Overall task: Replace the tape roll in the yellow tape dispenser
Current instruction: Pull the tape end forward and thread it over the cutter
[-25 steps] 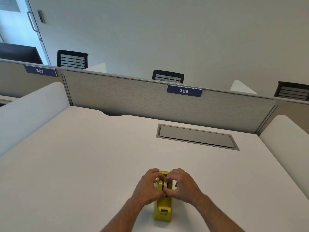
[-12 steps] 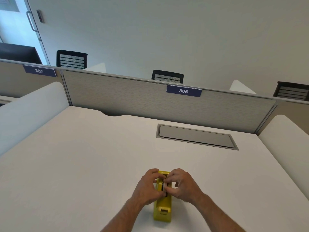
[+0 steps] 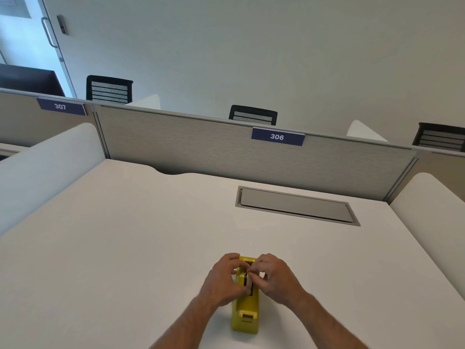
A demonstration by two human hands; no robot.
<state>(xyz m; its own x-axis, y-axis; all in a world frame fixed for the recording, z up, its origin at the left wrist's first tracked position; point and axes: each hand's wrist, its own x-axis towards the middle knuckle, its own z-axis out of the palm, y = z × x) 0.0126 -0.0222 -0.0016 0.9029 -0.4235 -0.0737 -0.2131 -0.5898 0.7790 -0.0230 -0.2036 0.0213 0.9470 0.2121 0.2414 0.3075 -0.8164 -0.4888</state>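
The yellow tape dispenser (image 3: 246, 313) stands on the white desk (image 3: 125, 248) near its front edge, cutter end toward me. My left hand (image 3: 222, 280) wraps its left side, thumb over the top. My right hand (image 3: 275, 277) pinches the tape roll (image 3: 249, 282), which sits in the dispenser's slot with only a thin pale edge showing between my fingers. The rest of the roll is hidden by both hands.
A grey recessed cable hatch (image 3: 297, 206) lies in the desk behind the dispenser. A grey partition (image 3: 201, 144) with a "306" label (image 3: 277, 136) closes the back; white side dividers (image 3: 47, 159) flank the desk. Black chairs stand beyond.
Both hands stay on the dispenser. My fingers have shifted slightly around the roll in the slot; the dispenser has not moved.
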